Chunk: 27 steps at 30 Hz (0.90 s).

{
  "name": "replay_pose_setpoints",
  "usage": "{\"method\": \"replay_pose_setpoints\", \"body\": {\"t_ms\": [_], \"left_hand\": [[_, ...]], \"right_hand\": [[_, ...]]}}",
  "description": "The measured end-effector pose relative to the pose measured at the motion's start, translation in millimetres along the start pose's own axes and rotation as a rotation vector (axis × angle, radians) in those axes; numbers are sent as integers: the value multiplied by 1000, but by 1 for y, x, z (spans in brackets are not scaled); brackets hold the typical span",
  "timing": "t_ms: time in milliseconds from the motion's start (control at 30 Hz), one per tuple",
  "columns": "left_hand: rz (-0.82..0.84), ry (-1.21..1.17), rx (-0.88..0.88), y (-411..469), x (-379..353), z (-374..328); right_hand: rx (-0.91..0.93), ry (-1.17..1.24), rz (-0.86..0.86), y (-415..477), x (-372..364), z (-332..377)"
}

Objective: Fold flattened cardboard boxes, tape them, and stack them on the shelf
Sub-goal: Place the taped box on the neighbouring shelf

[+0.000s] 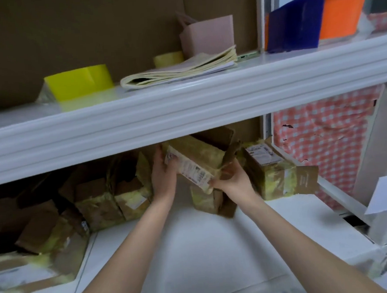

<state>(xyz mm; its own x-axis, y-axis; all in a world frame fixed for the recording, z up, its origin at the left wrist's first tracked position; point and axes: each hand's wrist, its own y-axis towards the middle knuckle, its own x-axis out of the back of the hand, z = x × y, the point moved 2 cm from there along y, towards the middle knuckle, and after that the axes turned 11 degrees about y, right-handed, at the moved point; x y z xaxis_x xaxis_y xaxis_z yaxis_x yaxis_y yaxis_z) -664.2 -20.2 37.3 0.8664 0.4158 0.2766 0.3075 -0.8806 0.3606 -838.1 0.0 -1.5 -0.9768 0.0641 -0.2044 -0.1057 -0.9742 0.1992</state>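
Your left hand (164, 173) grips the left end of the cardboard box (200, 157) and your right hand (232, 180) pinches its lower right corner. You hold it tilted just over a lower box (206, 201) on the shelf. The neighbouring boxes (114, 201) are taped, so folding and taping look done, but this one seems not yet set down. The upper shelf rail (186, 115) hides its far side, and blur makes its label unreadable.

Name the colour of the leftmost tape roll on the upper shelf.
Bright yellow; the tape roll shows best in the head view.
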Motion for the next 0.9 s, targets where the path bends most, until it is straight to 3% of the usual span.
{"method": "replay_pose_setpoints", "body": {"t_ms": [267,467,633,900], "left_hand": [[-76,87,119,-56,95,71],[-168,342,232,-91,176,113],[-82,433,274,-85,224,146],[-76,516,268,-111,251,162]], "right_hand": [[-30,-89,57,-42,-77,-31],[-70,-210,66,-88,-154,-73],[-129,-348,1,-106,-220,-109],[-209,-388,83,-112,-280,-120]]}}
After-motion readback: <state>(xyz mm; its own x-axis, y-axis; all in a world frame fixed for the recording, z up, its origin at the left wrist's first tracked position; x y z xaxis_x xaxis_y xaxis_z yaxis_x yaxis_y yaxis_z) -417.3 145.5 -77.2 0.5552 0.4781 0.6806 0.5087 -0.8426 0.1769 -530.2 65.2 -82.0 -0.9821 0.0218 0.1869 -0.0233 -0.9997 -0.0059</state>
